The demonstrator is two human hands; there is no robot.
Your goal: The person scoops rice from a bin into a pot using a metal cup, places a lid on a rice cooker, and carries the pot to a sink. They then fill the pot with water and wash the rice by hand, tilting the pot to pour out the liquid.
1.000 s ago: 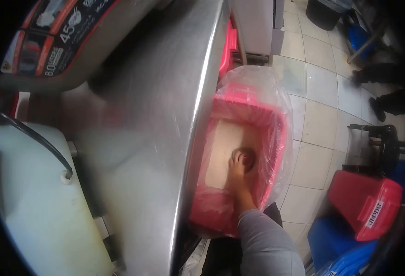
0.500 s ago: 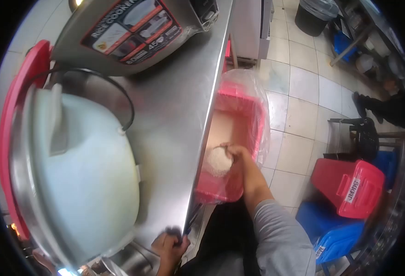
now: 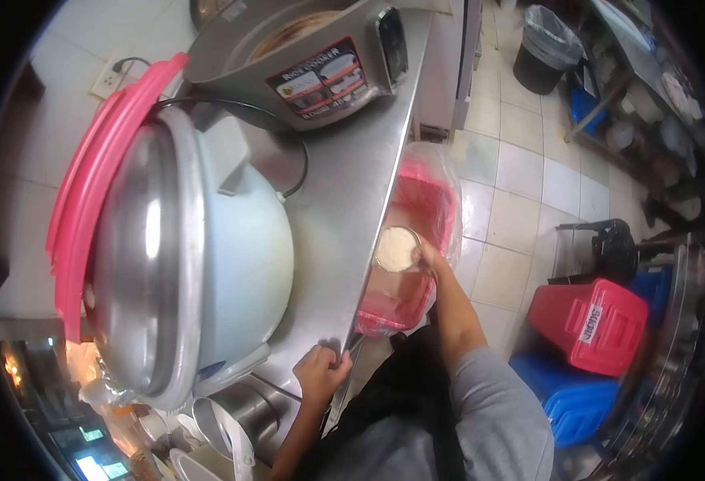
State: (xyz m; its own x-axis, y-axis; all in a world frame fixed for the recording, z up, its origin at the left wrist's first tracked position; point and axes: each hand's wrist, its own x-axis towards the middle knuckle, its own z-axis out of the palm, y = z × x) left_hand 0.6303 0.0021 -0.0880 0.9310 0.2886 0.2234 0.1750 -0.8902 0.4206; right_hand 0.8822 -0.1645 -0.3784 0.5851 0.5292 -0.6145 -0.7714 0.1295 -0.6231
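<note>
round cup full to the brim with pale grain is over the inside of a pink bin, its open top facing up at the camera. the right hand grasps it at the rim, fingers closed on the side nearest the forearm. more grain lies in the bin, which is lined with clear plastic that spills over its rim. the bin stands just beside the long edge of the metal surface. at that same edge, nearer the body, the left hand is loosely clenched, fingers curled; whether it grips anything is not clear.

on the surface sits a pale blue cooker with a steel lid, and pink lids stand tilted next to it. beyond is a grey rice cooker, open at the top, with a printed label on its side. across the tiled floor, a red bin marked "sugar" is beside a blue bin, with a black stool close by.
</note>
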